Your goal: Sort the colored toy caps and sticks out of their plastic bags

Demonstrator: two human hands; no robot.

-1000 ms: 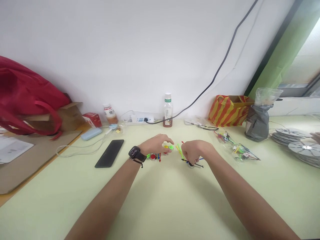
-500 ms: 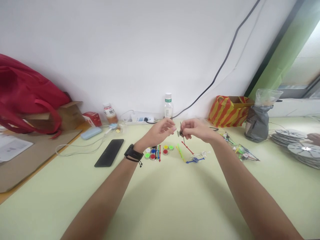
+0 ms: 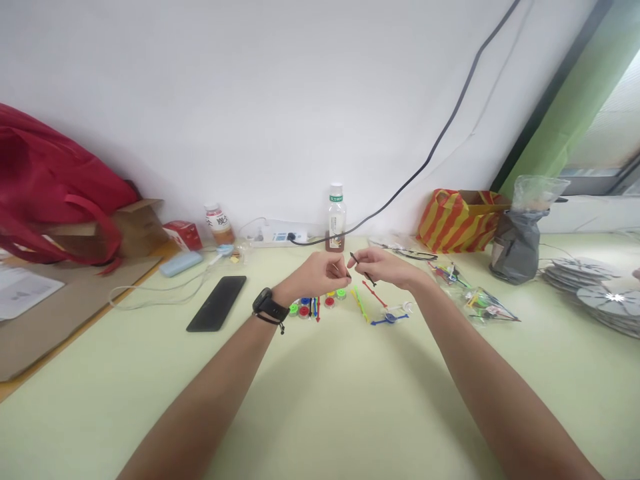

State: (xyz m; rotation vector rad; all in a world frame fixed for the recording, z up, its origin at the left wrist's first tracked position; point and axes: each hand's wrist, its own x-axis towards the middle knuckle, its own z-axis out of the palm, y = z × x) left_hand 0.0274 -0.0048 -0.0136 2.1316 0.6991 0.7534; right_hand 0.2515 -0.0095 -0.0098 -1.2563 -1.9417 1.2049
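Note:
Above the middle of the table, my right hand pinches a thin black plastic arrow, held slantwise. Close beside it, my left hand is closed in a pinch on a small dark piece, mostly covered by the fingertips. Below my left hand lie coloured round discs, among them a red disc, and a red arrow next to other upright-lying arrows. Under my right hand are another red arrow, a yellow-green arrow pair and a blue arrow on a round base.
A black phone lies left of my arm. Behind my hands stands a drink bottle near a power strip. Rightward are plastic packets, a striped bag, a grey bag and stacked discs.
My hands have come closer together and slightly lower. My left fingers, loosely apart before, now pinch a small dark piece. The black arrow has tilted from near upright to slanting.

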